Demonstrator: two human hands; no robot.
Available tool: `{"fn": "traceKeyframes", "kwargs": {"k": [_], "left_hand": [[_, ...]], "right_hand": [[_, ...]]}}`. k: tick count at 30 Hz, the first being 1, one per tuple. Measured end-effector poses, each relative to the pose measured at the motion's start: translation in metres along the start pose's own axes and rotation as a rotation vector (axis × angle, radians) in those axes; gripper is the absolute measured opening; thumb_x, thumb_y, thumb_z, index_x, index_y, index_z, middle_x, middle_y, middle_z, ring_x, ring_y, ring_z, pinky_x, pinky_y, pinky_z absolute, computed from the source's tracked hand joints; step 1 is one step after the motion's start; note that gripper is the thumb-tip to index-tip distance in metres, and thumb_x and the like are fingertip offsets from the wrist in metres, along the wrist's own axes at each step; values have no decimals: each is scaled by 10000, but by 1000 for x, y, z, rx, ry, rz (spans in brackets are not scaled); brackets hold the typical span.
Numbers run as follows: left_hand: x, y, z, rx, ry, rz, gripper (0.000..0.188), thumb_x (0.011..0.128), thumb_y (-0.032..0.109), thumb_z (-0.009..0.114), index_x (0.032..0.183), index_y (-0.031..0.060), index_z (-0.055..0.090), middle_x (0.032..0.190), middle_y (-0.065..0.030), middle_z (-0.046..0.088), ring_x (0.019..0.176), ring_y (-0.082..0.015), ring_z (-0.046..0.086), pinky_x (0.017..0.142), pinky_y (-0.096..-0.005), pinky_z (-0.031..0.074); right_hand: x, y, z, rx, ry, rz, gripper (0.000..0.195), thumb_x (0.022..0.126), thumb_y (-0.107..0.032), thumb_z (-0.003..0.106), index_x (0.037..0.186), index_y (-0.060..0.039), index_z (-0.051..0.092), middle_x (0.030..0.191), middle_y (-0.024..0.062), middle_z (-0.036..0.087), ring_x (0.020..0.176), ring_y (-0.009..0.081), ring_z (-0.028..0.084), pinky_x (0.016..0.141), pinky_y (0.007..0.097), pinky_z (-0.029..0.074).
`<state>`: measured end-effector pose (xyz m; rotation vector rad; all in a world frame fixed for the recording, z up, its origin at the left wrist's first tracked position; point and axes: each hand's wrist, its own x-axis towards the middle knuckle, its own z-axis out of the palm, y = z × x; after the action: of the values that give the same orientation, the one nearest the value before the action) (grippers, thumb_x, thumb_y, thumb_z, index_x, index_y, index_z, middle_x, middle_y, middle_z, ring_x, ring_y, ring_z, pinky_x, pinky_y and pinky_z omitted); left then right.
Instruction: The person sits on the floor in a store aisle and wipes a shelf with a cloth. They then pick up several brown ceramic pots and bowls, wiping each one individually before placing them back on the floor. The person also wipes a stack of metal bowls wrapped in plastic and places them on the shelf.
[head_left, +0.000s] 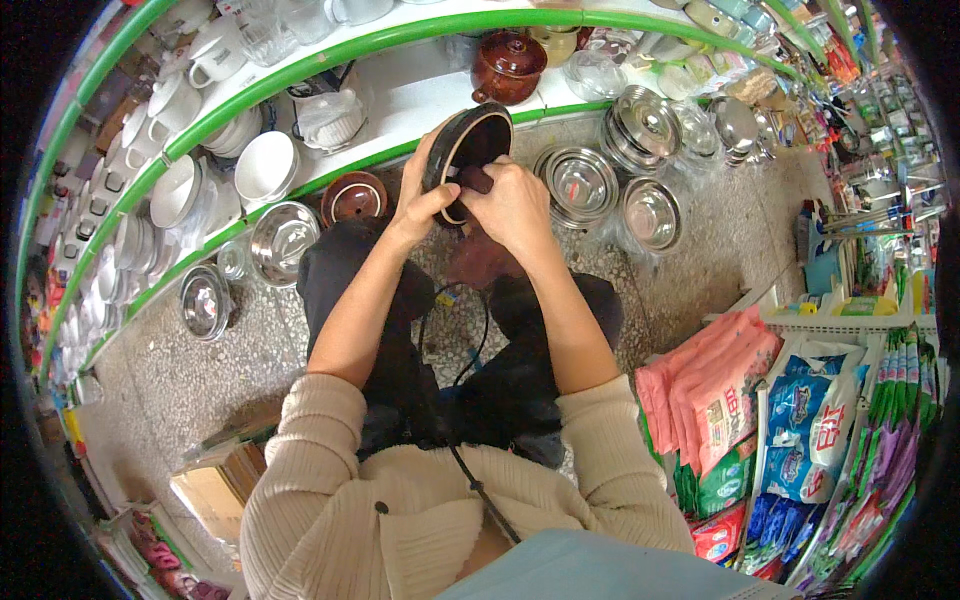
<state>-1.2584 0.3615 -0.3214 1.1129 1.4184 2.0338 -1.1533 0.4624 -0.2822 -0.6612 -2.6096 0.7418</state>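
Note:
My left hand (421, 201) grips a dark glazed ceramic bowl or pot (471, 135) by its side, the thumb lying over its pale rim. The vessel is tilted, with its opening towards my right. A dark reddish-brown cloth (484, 259) is bunched in my right hand (517, 201). Part of this cloth is pressed at the inside of the bowl, and the rest hangs below between my knees. Just left of the bowl, a brown ceramic dish or lid (355, 198) with a pale ring rests low by the shelf edge.
Ahead, a green-edged white shelf (420, 75) bears a brown lidded pot (510, 66) and white bowls (266, 166). Stacked steel basins (577, 186) stand on the speckled floor (525, 139) at right; another steel bowl (285, 244) is at left. Pink packages (709, 382) fill a right-hand rack.

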Motion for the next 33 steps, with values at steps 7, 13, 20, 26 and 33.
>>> {"fn": "traceKeyframes", "kwargs": {"k": [7, 13, 20, 26, 33], "left_hand": [[-8, 7, 0, -314, 138, -257, 683, 672, 317, 565, 1257, -21, 463, 1167, -134, 557, 1045, -242, 541, 930, -347, 411], [2, 9, -4, -791, 311, -328, 683, 696, 421, 527, 1240, 8, 491, 1187, -168, 567, 1064, -316, 559, 956, -433, 432], [-1, 9, 13, -679, 204, -430, 743, 689, 491, 514, 1284, 49, 467, 1239, -161, 540, 1088, -321, 547, 950, -451, 436], [27, -46, 21, -646, 38, -592, 662, 757, 394, 540, 1293, 18, 438, 1275, -158, 516, 1129, -320, 521, 1005, -470, 380], [61, -137, 40, 25, -3, -650, 728, 827, 547, 549, 1340, 46, 424, 1360, -138, 445, 1257, -279, 407, 1030, -413, 322]], "right_hand": [[2, 3, -22, 1070, -496, 137, 202, 711, -87, 673, 869, 33, 639, 789, 42, 644, 709, 122, 595, 665, 253, 468], [-1, 51, -76, 1644, -391, 340, 439, 826, -427, 587, 848, 6, 656, 805, 105, 652, 719, 222, 613, 667, 337, 497], [6, 59, -57, 618, -452, 203, 485, 803, -447, 667, 919, 24, 679, 845, 54, 658, 769, 122, 558, 671, 278, 452], [22, 127, -16, 666, -273, 546, 265, 766, -244, 640, 811, 17, 632, 715, 74, 629, 621, 169, 592, 577, 291, 468], [27, 258, -31, 794, -130, 842, 123, 863, -183, 556, 873, -66, 594, 743, 32, 600, 616, 163, 567, 599, 300, 493]]}}
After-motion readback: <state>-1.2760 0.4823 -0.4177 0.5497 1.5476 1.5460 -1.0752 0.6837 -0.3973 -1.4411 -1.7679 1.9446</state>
